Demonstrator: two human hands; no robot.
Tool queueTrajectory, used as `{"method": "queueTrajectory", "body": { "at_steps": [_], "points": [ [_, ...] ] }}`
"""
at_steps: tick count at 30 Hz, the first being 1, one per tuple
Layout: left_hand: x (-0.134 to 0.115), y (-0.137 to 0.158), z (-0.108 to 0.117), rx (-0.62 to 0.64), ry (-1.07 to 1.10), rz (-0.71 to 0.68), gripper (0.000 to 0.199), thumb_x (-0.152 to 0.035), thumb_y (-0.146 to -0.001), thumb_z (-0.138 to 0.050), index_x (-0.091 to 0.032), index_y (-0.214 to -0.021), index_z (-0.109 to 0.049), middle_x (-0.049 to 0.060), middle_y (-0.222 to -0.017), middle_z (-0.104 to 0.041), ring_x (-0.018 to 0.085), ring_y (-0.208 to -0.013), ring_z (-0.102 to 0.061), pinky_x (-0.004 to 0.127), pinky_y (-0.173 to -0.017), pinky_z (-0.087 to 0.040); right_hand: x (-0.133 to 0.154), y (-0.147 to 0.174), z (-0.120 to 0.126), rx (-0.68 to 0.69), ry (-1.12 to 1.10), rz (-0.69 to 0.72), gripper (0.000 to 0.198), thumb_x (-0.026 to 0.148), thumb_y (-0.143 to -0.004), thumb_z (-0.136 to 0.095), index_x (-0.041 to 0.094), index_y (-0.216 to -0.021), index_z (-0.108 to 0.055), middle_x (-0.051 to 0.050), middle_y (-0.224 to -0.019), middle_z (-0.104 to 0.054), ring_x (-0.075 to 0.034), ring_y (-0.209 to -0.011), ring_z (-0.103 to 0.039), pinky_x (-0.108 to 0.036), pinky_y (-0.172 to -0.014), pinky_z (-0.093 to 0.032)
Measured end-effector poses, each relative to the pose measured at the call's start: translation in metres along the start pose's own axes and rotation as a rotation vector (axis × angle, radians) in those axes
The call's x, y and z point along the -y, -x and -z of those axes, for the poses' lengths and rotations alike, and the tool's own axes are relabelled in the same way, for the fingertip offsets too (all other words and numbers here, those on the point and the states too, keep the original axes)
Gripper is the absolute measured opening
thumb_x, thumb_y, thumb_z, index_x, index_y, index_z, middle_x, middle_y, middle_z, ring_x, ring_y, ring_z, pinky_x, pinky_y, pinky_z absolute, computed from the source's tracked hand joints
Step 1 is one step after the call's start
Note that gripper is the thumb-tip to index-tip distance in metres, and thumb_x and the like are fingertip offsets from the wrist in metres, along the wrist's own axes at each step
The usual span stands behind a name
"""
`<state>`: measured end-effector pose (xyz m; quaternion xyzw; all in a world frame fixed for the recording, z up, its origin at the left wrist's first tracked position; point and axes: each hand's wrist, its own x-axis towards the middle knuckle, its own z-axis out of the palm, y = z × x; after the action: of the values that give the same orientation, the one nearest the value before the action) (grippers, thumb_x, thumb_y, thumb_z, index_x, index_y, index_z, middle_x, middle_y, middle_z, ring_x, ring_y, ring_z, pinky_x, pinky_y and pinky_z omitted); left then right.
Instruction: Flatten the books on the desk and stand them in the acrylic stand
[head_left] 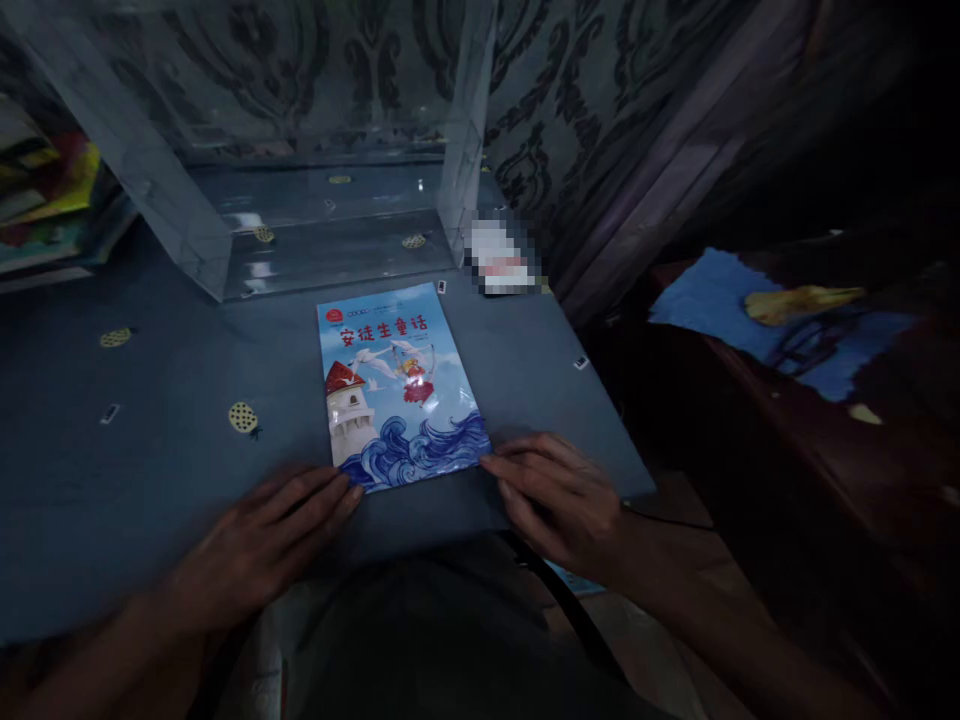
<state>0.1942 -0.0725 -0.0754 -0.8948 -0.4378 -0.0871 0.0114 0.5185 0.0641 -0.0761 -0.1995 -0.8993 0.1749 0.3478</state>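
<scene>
A picture book (pixel 397 385) lies face up on the grey table (pixel 172 350), its blue cover showing waves, a red-roofed tower, white birds and red Chinese lettering. At its lower left corner are the closed fingers of my left hand (pixel 274 535), gripping the edge. The lower right corner is pinched between the thumb and fingers of my right hand (pixel 559 495). The book's underside is hidden.
Behind the book stands a clear acrylic shelf (pixel 202 255). Stacked books (pixel 67 215) are at the far left. A blurred-out white item (pixel 499 258) sits near the right edge. Beyond that edge, a blue cloth (pixel 712 300) lies on a dark red surface (pixel 900 480).
</scene>
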Motion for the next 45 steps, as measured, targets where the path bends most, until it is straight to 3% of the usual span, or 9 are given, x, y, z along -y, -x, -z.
{"method": "queueTrajectory", "body": {
  "at_steps": [4,8,12,20,28,35,39,42,45],
  "points": [
    [-0.002,0.01,-0.004,-0.007,-0.016,0.022,0.055,-0.007,-0.099,-0.038,-0.018,-0.152,-0.046,0.01,-0.145,-0.06,0.023,-0.138,-0.053,0.034,-0.112,-0.047,0.029,-0.017,-0.025,0.044,-0.103,0.048,0.043,0.008,-0.092,-0.056,0.02,-0.133,-0.061,-0.009,-0.104,-0.078,-0.023,-0.104,-0.072,-0.04,-0.088,-0.063],
    [-0.006,0.011,-0.011,-0.129,0.045,0.025,0.051,-0.006,-0.098,-0.041,-0.015,-0.147,-0.05,0.013,-0.14,-0.064,0.024,-0.14,-0.052,0.039,-0.111,-0.05,0.056,-0.03,-0.064,0.186,-0.083,0.146,0.033,0.014,-0.095,-0.055,0.013,-0.127,-0.065,-0.016,-0.133,-0.069,-0.023,-0.128,-0.063,-0.041,-0.108,-0.056],
    [-0.006,0.01,-0.013,-0.151,0.09,0.034,0.046,-0.007,-0.099,-0.04,-0.014,-0.143,-0.053,0.013,-0.14,-0.064,0.023,-0.142,-0.049,0.038,-0.113,-0.049,0.062,-0.029,-0.081,0.217,-0.03,0.148,0.033,0.015,-0.098,-0.053,0.01,-0.13,-0.063,-0.017,-0.138,-0.065,-0.024,-0.137,-0.056,-0.041,-0.114,-0.05],
    [-0.003,0.01,-0.007,-0.059,0.047,0.027,0.058,-0.004,-0.098,-0.04,-0.017,-0.155,-0.04,0.008,-0.146,-0.06,0.021,-0.143,-0.048,0.034,-0.117,-0.045,0.046,-0.007,-0.052,0.191,-0.04,0.077,0.037,0.007,-0.097,-0.051,0.01,-0.133,-0.06,-0.014,-0.133,-0.069,-0.023,-0.137,-0.055,-0.042,-0.115,-0.05],
    [-0.002,0.008,-0.002,-0.068,0.058,0.03,0.058,-0.012,-0.104,-0.037,-0.019,-0.161,-0.028,0.008,-0.144,-0.062,0.021,-0.138,-0.054,0.033,-0.111,-0.049,0.021,0.02,-0.021,0.119,0.071,0.005,0.039,0.002,-0.094,-0.052,0.01,-0.131,-0.06,-0.017,-0.128,-0.072,-0.023,-0.13,-0.061,-0.042,-0.111,-0.054],
    [-0.006,-0.002,0.006,-0.12,0.02,0.012,0.059,-0.01,-0.103,-0.035,-0.016,-0.161,-0.025,0.007,-0.134,-0.069,0.02,-0.132,-0.057,0.032,-0.108,-0.049,0.01,0.025,-0.016,0.058,0.074,0.021,0.039,0.003,-0.095,-0.051,0.013,-0.131,-0.061,-0.014,-0.123,-0.074,-0.021,-0.125,-0.065,-0.043,-0.111,-0.053],
    [-0.008,-0.013,0.011,-0.136,-0.028,0.008,0.055,-0.01,-0.102,-0.038,-0.015,-0.157,-0.037,0.006,-0.127,-0.072,0.019,-0.121,-0.062,0.03,-0.104,-0.05,0.008,0.022,-0.015,0.027,0.058,0.028,0.043,0.001,-0.092,-0.051,0.015,-0.132,-0.061,-0.012,-0.12,-0.076,-0.02,-0.12,-0.068,-0.041,-0.112,-0.052],
    [-0.007,-0.023,0.009,-0.162,-0.012,0.024,0.044,-0.013,-0.102,-0.043,-0.017,-0.144,-0.055,0.006,-0.118,-0.074,0.019,-0.112,-0.064,0.031,-0.101,-0.049,0.008,0.02,-0.014,0.035,0.058,0.031,0.046,0.0,-0.091,-0.051,0.017,-0.132,-0.062,-0.011,-0.119,-0.076,-0.02,-0.118,-0.07,-0.04,-0.111,-0.052],
    [-0.005,-0.039,0.005,-0.142,0.029,0.055,0.036,-0.014,-0.101,-0.046,-0.018,-0.133,-0.062,0.007,-0.116,-0.072,0.02,-0.11,-0.062,0.036,-0.101,-0.047,0.007,0.02,-0.012,0.022,0.057,0.034,0.045,0.001,-0.09,-0.051,0.016,-0.131,-0.062,-0.011,-0.117,-0.077,-0.02,-0.117,-0.071,-0.041,-0.11,-0.053]
  ]
}}
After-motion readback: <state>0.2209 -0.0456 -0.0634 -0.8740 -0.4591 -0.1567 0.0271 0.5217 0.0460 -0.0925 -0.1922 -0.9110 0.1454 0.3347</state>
